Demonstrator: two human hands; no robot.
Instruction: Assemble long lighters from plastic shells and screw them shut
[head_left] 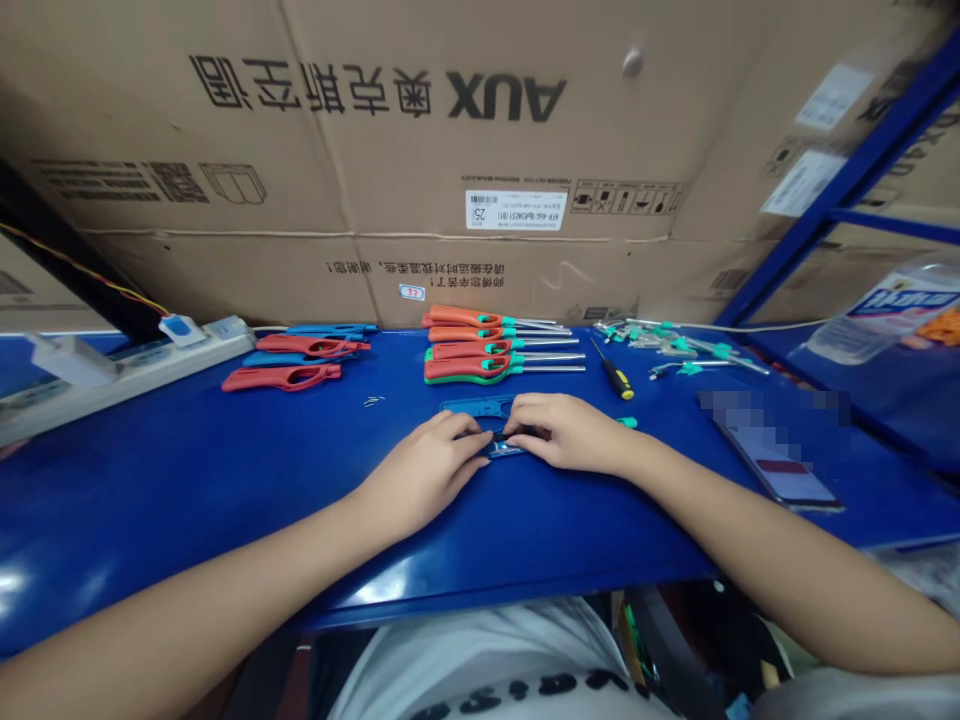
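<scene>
Blue lighter shell (480, 408) lies flat at middle of desk (225, 470), long axis left-right. Our left hand (431, 470) and right hand (570, 435) flank it from either end, fingertips pinched on its near edge, both equally near.

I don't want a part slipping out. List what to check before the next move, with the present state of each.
1. Both hands on the work: left hand and right hand touch the blue part with their fingertips: ok.
2. Part seated properly: fingers hide it: cannot tell.
3. Screwdriver within reach: lies free, behind the right hand: ok.
4. Finished lighters clear of the work: stacked behind, apart: ok.
5. Phone out of the way: lies flat to the right, apart from the right hand: ok.
</scene>
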